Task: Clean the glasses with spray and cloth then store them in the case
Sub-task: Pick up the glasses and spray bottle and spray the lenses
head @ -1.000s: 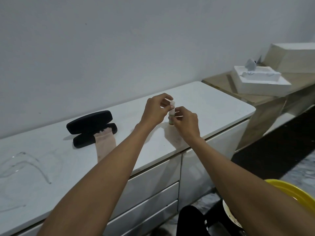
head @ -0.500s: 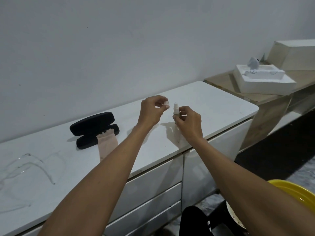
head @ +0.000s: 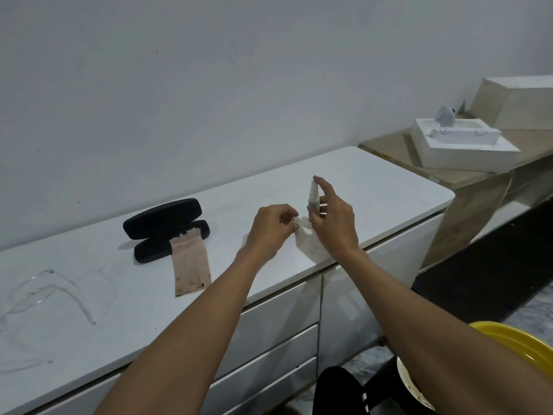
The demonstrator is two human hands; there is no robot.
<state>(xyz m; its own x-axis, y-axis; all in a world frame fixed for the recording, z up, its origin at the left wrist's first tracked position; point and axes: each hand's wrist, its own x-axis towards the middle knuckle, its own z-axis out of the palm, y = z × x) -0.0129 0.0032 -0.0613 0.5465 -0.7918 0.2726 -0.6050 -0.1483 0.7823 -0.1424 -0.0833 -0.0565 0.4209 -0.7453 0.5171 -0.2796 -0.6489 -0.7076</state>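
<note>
Near right corner: yellow basin (head: pixel 520 345), rim only in frame, on the floor below the tabletop edge. Near left on white tabletop (head: pixel 374 187): clear glasses (head: pixel 45 298), lying flat with temples unfolded, faint against the white surface, well apart from both hands. Further in, centre-left: beige cloth (head: pixel 191 265), flat strip, far end tucked into the black case (head: pixel 166 229); case open, lid tilted up on the far side, base holding the cloth end. Right of the cloth, mid tabletop: left hand (head: pixel 270 229), fingers curled together, pinching a small white cap (head: pixel 296 220) between thumb and fingertip, held just above the surface. Just beside it on the right: right hand (head: pixel 332 220), clamped around a small spray bottle (head: pixel 314 200), upright, index finger raised over the nozzle top, lower part of the bottle hidden by the fingers. Cap off, bottle and cap close but apart. Drawer fronts (head: pixel 278 324) below the tabletop edge, white, closed. Far right: lower wooden bench (head: pixel 386 145) abutting the tabletop, carrying a white foam tray (head: pixel 466 154) with a small grey item inside, too small to identify. Furthest right: pale box (head: pixel 520 103), tilted, behind the tray. Plain white wall (head: pixel 209 85) behind everything.
</note>
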